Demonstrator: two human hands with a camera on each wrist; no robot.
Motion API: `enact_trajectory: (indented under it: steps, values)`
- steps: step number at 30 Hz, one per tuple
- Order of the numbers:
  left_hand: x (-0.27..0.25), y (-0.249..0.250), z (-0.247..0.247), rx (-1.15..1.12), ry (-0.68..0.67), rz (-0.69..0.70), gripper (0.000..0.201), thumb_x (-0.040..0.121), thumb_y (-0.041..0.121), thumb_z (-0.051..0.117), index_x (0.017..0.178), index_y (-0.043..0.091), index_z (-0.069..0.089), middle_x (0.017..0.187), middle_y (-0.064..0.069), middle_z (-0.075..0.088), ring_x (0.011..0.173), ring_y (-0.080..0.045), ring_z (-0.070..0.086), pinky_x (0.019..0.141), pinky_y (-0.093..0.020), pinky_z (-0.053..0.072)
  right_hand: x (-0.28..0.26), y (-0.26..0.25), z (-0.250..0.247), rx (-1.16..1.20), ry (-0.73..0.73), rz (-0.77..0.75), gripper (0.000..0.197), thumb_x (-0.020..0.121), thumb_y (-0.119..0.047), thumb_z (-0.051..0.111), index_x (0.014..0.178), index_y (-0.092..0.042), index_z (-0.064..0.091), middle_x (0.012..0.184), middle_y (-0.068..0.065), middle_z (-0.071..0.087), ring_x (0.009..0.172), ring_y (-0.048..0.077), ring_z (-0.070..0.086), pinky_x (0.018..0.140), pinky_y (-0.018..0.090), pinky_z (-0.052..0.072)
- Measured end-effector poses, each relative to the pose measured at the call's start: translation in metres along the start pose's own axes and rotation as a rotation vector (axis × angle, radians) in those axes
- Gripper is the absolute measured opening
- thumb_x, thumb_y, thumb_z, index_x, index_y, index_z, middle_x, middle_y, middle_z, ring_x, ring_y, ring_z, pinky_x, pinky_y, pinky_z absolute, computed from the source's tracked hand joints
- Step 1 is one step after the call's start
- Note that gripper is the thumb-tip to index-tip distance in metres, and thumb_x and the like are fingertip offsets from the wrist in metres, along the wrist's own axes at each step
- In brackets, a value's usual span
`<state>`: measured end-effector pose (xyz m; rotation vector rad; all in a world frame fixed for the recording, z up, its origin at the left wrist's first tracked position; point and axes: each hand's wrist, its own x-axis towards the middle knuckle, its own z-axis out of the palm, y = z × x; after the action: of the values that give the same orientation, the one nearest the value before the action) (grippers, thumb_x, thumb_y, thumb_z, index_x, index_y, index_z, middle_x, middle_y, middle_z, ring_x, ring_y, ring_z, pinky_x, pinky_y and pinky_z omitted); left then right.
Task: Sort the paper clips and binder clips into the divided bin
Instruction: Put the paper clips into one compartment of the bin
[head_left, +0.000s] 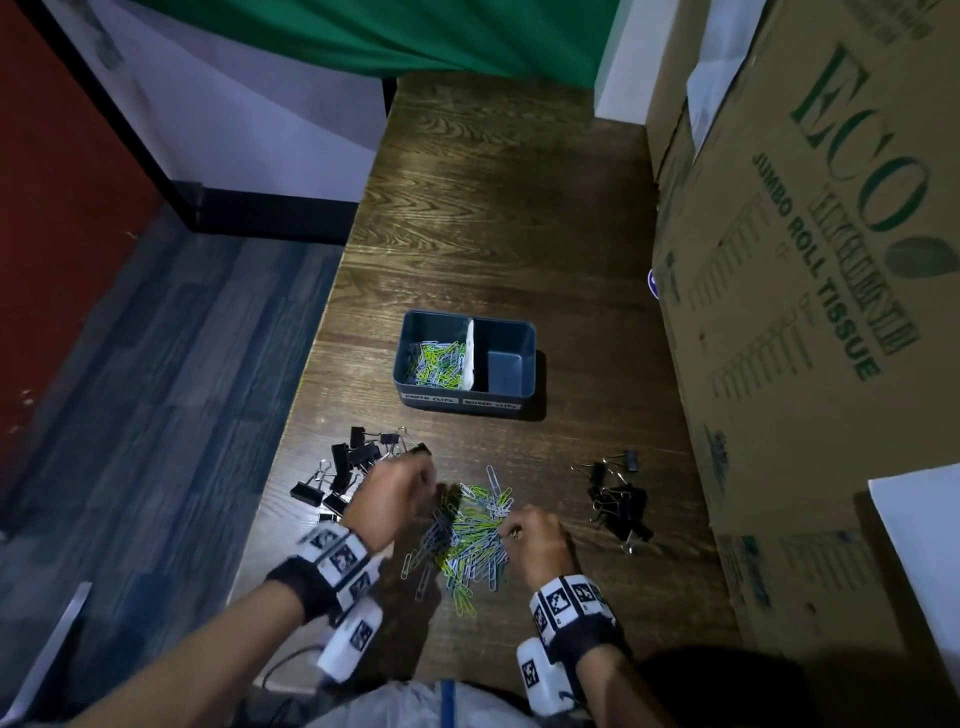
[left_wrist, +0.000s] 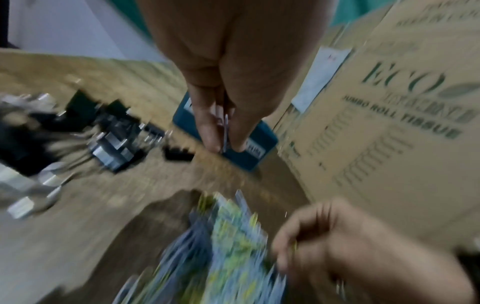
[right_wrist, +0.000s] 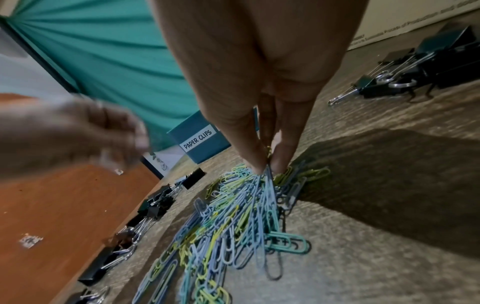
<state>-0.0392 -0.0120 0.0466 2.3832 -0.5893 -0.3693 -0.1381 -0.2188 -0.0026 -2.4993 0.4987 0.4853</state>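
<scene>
Paper clips (head_left: 470, 535) lie in a loose heap of blue, green and white wire on the tabletop (head_left: 498, 218), between both hands. Right hand (head_left: 537, 540): grip closed in a pinch, thumb and fingertips (right_wrist: 255, 164) pressed together on a small bunch of clips at the top of the heap; the bunch hangs down into the pile. Left hand (head_left: 395, 493): grip also pinched, thumb and forefinger holding one thin clip (left_wrist: 226, 131) clear of the heap; the left wrist view is motion-blurred. Binder clips (head_left: 348, 475), black with silver handles, lie scattered just left of the left hand, and a second group of binder clips (head_left: 621, 501) lies to the right of the heap, apart from it. Divided bin (head_left: 514, 332), dark blue, stands farther back on the tabletop; its left compartment, labelled PAPER CLIPS (right_wrist: 198, 139), contains clips, and a white divider (head_left: 470, 353) separates it from the right compartment. Cardboard box (head_left: 810, 270) printed JUMBO ROLL TISSUE stands along the right edge.
</scene>
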Motion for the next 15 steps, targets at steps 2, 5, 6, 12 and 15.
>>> enact_trajectory:
  steps: [2,5,6,12,15]
  values:
    - [0.026,0.015,-0.026,-0.030,0.115,0.028,0.028,0.077,-0.009,0.070,0.072,0.018,0.063,0.066,0.014,0.058,0.061,0.005,0.056,0.057,-0.006,0.041,-0.002,-0.001,0.000,0.016,-0.017,0.027,0.020,0.088,-0.010,0.068,0.086,-0.028,0.076,0.106,-0.008,0.071,0.093,0.012,0.067,0.088,0.028,0.053]
    - [0.073,0.031,-0.058,-0.047,0.235,0.002,0.017,0.083,-0.001,0.067,0.079,0.015,0.064,0.073,0.009,0.063,0.066,0.005,0.057,0.055,-0.011,0.046,-0.005,-0.011,-0.009,0.024,-0.027,0.065,0.017,0.090,-0.013,0.069,0.088,-0.028,0.076,0.111,-0.005,0.071,0.097,0.014,0.066,0.087,0.024,0.052]
    - [0.087,0.033,-0.065,-0.060,0.263,-0.010,0.014,0.084,0.003,0.068,0.081,0.017,0.064,0.075,0.008,0.064,0.068,0.002,0.058,0.056,-0.011,0.045,-0.004,-0.013,-0.013,0.036,-0.027,0.058,0.017,0.090,-0.012,0.068,0.089,-0.027,0.077,0.109,-0.003,0.072,0.095,0.015,0.067,0.082,0.024,0.051]
    - [0.102,0.020,-0.059,-0.104,0.302,-0.097,0.009,0.086,0.011,0.070,0.094,0.014,0.068,0.086,0.001,0.069,0.077,-0.010,0.064,0.072,-0.024,0.053,0.001,-0.056,-0.062,0.187,0.084,-0.095,0.014,0.088,-0.005,0.069,0.091,-0.017,0.077,0.091,-0.004,0.074,0.077,0.010,0.066,0.075,0.026,0.054]
    - [0.066,0.001,-0.020,-0.031,0.182,-0.129,0.012,0.086,0.008,0.066,0.092,0.018,0.066,0.085,0.001,0.069,0.076,-0.014,0.064,0.071,-0.030,0.056,0.019,-0.088,-0.086,0.273,0.174,-0.186,0.014,0.085,-0.005,0.073,0.089,-0.018,0.075,0.090,-0.007,0.072,0.079,0.006,0.064,0.078,0.022,0.053]
